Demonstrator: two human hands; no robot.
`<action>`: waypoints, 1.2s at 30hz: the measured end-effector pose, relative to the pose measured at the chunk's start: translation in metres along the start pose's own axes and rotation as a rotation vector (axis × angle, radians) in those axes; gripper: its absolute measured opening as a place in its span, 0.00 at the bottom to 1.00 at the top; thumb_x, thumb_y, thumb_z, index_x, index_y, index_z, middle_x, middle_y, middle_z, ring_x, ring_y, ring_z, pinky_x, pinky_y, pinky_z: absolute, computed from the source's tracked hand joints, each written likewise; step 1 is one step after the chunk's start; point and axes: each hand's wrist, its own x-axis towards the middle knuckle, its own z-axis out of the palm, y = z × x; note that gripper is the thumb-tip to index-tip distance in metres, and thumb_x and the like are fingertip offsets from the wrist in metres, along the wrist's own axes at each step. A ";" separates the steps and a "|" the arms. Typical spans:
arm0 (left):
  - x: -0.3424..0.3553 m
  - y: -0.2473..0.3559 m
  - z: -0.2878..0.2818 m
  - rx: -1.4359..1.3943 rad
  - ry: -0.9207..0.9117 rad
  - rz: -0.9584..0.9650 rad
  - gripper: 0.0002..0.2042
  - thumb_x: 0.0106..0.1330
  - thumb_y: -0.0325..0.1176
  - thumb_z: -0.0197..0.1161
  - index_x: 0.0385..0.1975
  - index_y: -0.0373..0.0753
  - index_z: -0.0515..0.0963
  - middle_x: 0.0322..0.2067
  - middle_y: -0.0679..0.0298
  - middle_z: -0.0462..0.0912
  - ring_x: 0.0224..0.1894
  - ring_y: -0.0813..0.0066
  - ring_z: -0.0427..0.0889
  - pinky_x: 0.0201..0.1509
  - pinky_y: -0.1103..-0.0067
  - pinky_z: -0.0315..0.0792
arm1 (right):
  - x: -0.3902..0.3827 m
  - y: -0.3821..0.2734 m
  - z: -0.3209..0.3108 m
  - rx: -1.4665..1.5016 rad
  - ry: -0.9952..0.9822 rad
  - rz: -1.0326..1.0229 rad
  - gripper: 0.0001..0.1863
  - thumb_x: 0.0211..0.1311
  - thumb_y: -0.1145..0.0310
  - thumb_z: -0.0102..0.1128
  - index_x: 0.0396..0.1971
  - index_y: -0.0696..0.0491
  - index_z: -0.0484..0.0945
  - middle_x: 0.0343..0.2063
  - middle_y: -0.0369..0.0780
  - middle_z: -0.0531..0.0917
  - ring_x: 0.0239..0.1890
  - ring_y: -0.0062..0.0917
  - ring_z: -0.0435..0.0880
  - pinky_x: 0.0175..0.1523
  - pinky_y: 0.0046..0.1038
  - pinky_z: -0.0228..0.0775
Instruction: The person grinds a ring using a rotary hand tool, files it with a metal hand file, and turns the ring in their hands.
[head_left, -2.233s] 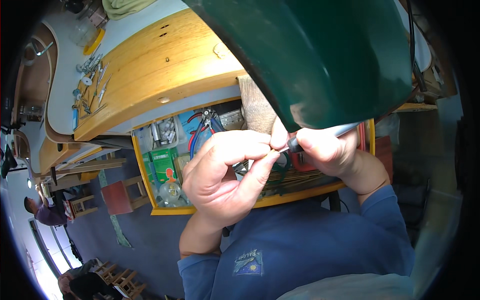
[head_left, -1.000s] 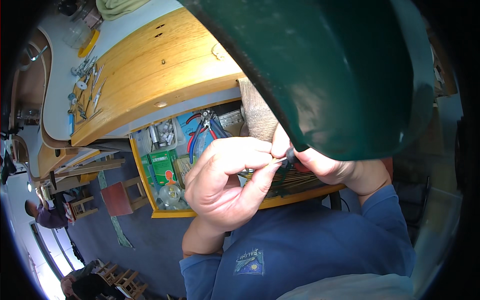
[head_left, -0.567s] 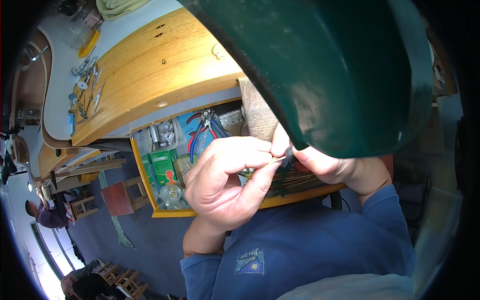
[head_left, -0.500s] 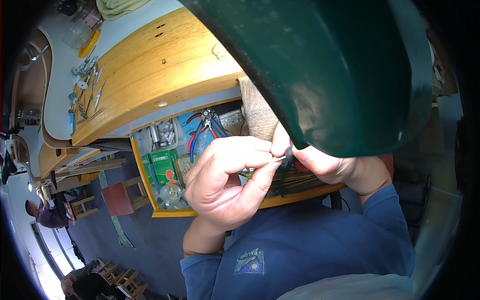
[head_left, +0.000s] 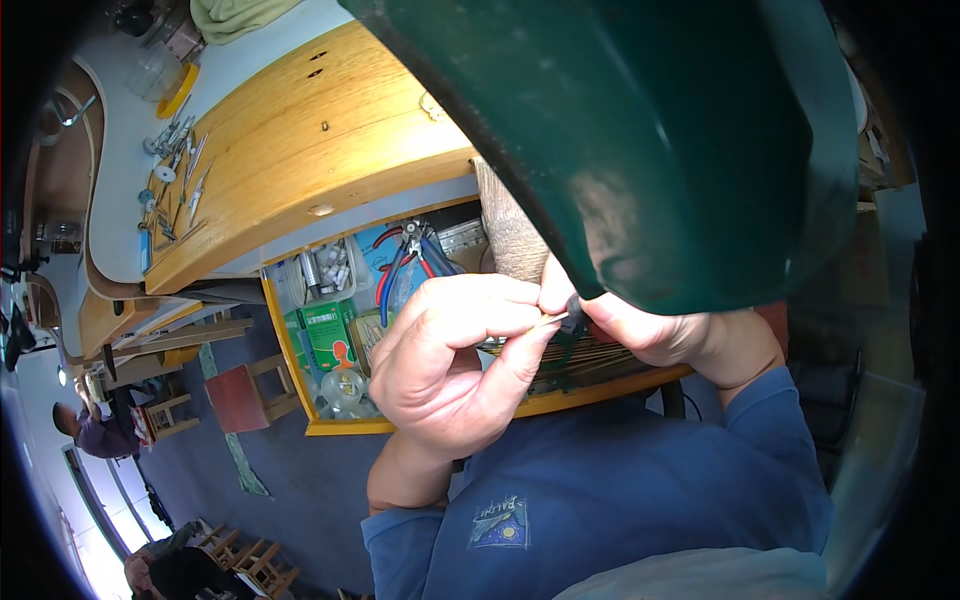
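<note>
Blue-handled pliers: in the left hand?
No, the pliers lie in the open drawer, and the left hand pinches a small thin piece.

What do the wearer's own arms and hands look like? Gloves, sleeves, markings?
The left hand and right hand are ungloved, with no watch or wristband visible; a large dark green shade partly hides the right. The left sleeve and right sleeve are plain blue fabric, leaving the forearms bare. No cables or markings show on either arm.
</note>
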 end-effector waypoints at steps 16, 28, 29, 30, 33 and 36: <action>0.000 0.001 -0.001 0.026 0.004 0.002 0.09 0.54 0.13 0.72 0.32 0.31 0.82 0.34 0.54 0.87 0.36 0.70 0.86 0.39 0.81 0.79 | 0.000 0.003 0.005 0.100 0.032 0.046 0.08 0.67 0.81 0.50 0.38 0.61 0.81 0.34 0.41 0.83 0.34 0.22 0.81 0.40 0.25 0.76; -0.002 -0.002 0.001 -0.007 0.007 0.020 0.09 0.55 0.14 0.73 0.33 0.31 0.81 0.35 0.53 0.87 0.36 0.71 0.86 0.37 0.81 0.78 | 0.002 0.007 0.005 0.192 0.104 0.082 0.08 0.55 0.78 0.73 0.27 0.65 0.81 0.26 0.44 0.83 0.29 0.22 0.80 0.34 0.24 0.73; -0.002 -0.003 0.001 -0.008 0.009 0.023 0.09 0.55 0.14 0.73 0.33 0.31 0.81 0.35 0.53 0.87 0.36 0.71 0.86 0.37 0.81 0.78 | 0.003 0.007 0.007 0.251 0.124 0.067 0.08 0.55 0.78 0.74 0.27 0.65 0.81 0.27 0.44 0.84 0.29 0.22 0.80 0.35 0.25 0.73; -0.002 -0.004 0.001 -0.008 0.008 0.022 0.09 0.55 0.14 0.73 0.33 0.31 0.81 0.35 0.53 0.87 0.36 0.71 0.86 0.37 0.81 0.78 | 0.003 0.006 0.006 0.280 0.134 0.059 0.08 0.54 0.78 0.74 0.27 0.64 0.81 0.27 0.44 0.84 0.29 0.23 0.80 0.35 0.25 0.73; -0.002 -0.005 0.001 -0.030 0.003 0.034 0.09 0.56 0.15 0.73 0.33 0.31 0.81 0.35 0.53 0.87 0.36 0.72 0.86 0.37 0.81 0.78 | 0.001 0.003 0.000 0.153 0.027 0.049 0.05 0.62 0.79 0.57 0.35 0.61 0.81 0.32 0.41 0.83 0.34 0.23 0.81 0.40 0.25 0.75; -0.002 -0.004 0.001 -0.030 0.002 0.023 0.09 0.56 0.15 0.73 0.34 0.31 0.81 0.35 0.53 0.87 0.36 0.71 0.86 0.37 0.81 0.78 | -0.001 0.002 0.002 0.147 0.018 0.075 0.09 0.64 0.80 0.51 0.38 0.61 0.81 0.34 0.40 0.83 0.35 0.23 0.81 0.42 0.25 0.75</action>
